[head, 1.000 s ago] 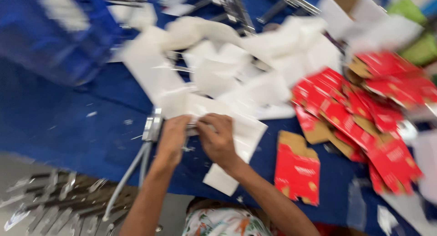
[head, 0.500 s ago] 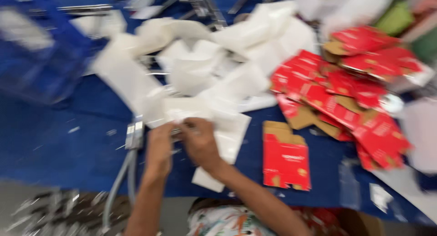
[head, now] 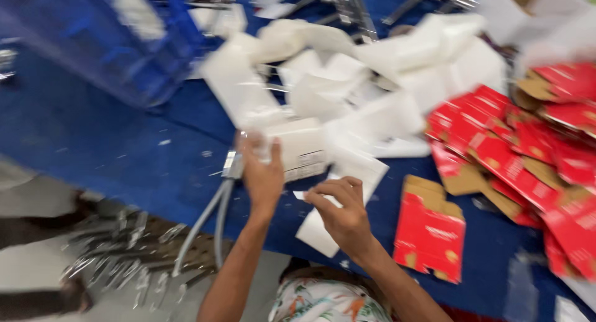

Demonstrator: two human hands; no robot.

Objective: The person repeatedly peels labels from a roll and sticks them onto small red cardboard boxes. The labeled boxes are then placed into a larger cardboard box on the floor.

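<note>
My left hand point(head: 262, 173) grips a white packet point(head: 301, 149) over the blue table point(head: 93, 148). A metal fitting with two grey hoses point(head: 208, 219) hangs from the same hand and trails off the table's near edge. My right hand point(head: 340, 210) is just right of it, fingers pinching a small white strip point(head: 304, 195) above another white packet point(head: 347, 173) that lies flat. The picture is blurred, so fine detail is lost.
A heap of white packets point(head: 372, 67) covers the table's middle and back. Flattened red cartons point(head: 515, 148) pile at the right, one point(head: 430, 235) lying apart near me. A blue crate point(head: 105, 36) stands at the back left. Metal parts point(head: 118, 254) lie on the floor.
The view has shifted. My left hand has lifted the white packet with the hose fitting, and my right hand has drawn away from it, pinching a small white strip.
</note>
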